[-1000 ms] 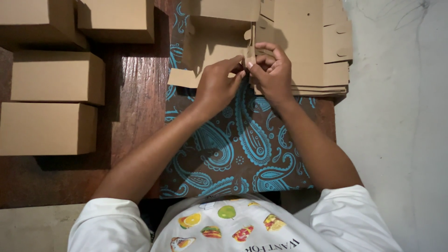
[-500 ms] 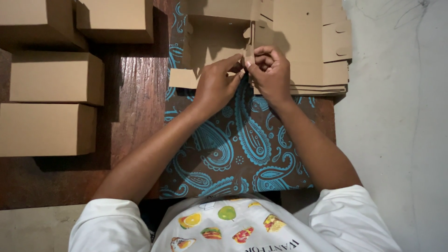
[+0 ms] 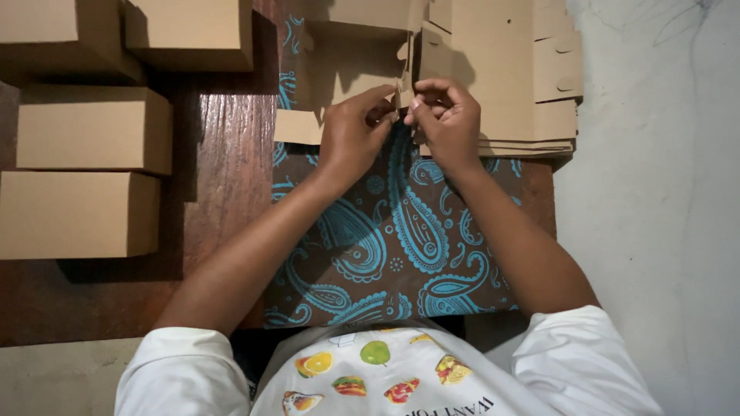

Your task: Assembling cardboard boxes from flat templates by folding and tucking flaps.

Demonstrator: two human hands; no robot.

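A half-folded brown cardboard box (image 3: 351, 69) lies open on a brown cloth with blue paisley print (image 3: 401, 231). My left hand (image 3: 351, 139) pinches the box's near right corner flap. My right hand (image 3: 447, 115) grips the same upright flap from the other side, fingers curled around its edge. Both hands meet at that corner, thumbs nearly touching. The flap's lower part is hidden behind my fingers.
A stack of flat die-cut cardboard blanks (image 3: 516, 85) lies right of the box. Several assembled closed boxes (image 3: 85, 127) stand on the wooden table (image 3: 223, 162) at left. A pale wall or floor (image 3: 655, 192) runs along the right.
The two hands have closed in slightly on the corner flap, and the flap now stands more upright. The box itself has stayed in place.
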